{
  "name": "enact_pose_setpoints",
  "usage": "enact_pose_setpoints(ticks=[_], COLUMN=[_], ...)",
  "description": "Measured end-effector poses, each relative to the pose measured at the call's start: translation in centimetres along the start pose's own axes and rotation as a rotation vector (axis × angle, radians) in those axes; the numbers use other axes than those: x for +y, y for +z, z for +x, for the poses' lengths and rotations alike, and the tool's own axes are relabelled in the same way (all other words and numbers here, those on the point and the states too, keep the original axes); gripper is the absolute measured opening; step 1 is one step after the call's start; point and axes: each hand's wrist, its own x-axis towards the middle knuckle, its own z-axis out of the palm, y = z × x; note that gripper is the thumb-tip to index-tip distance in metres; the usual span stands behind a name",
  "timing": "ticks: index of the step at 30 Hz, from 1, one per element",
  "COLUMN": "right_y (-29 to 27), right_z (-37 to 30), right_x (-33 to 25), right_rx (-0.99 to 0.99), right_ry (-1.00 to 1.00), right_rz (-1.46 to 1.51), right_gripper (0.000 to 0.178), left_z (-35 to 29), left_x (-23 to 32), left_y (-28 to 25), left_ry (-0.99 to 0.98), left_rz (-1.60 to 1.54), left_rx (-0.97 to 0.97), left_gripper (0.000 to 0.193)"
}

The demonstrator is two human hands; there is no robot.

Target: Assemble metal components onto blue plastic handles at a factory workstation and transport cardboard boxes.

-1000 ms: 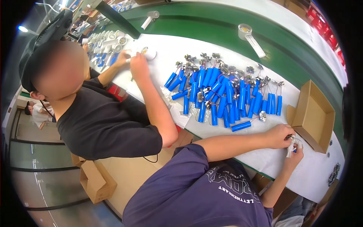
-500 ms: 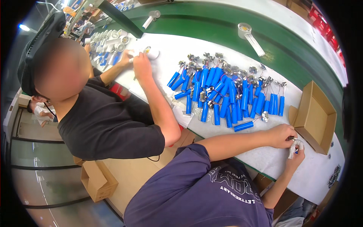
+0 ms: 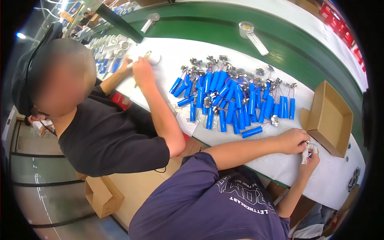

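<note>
My left hand [image 3: 293,141] reaches over the white tabletop near the right end, its fingers pinched on a small dark part [image 3: 305,142]. Close against it is my right hand [image 3: 313,159], with white wrapping on its fingers. Those fingers are curled round a small blue thing [image 3: 310,155], mostly hidden; whether it joins the dark part I cannot tell. To the left of my hands lies a large pile of blue cylindrical battery cells [image 3: 230,108], wired to small circuit boards [image 3: 224,58]. One cell [image 3: 252,132] lies at the pile's near edge.
An open cardboard box [image 3: 330,120] stands just beyond my hands. Small dark parts [image 3: 353,179] lie at the right. At left a co-worker's hands [image 3: 143,70] hold a white handheld fan [image 3: 153,58]; more fans [image 3: 112,48] lie beyond. Another fan [image 3: 253,38] rests on the green belt [image 3: 200,25].
The whole view has shifted slightly, so the table's things sit a little further left. My hands stay together, still gripping, with only slight movement of the fingers.
</note>
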Motion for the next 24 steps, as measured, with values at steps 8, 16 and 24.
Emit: enact_pose_setpoints(ticks=[8, 16, 24], right_y=[-0.5, 0.0, -0.1], right_z=[-0.3, 0.3, 0.2], right_x=[-0.4, -1.8, -2.0], right_rx=[0.021, 0.003, 0.106], right_ry=[0.070, 0.131, 0.031], right_rz=[0.006, -0.022, -0.084], right_gripper=[0.008, 0.016, 0.014], left_z=[0.2, -0.1, 0.3], left_x=[-0.2, -0.4, 0.1], left_y=[1.0, 0.0, 0.6], left_ry=[0.036, -0.185, -0.124], left_rz=[-0.021, -0.102, -0.034], left_rx=[0.062, -0.020, 0.005], left_gripper=[0.017, 0.024, 0.023])
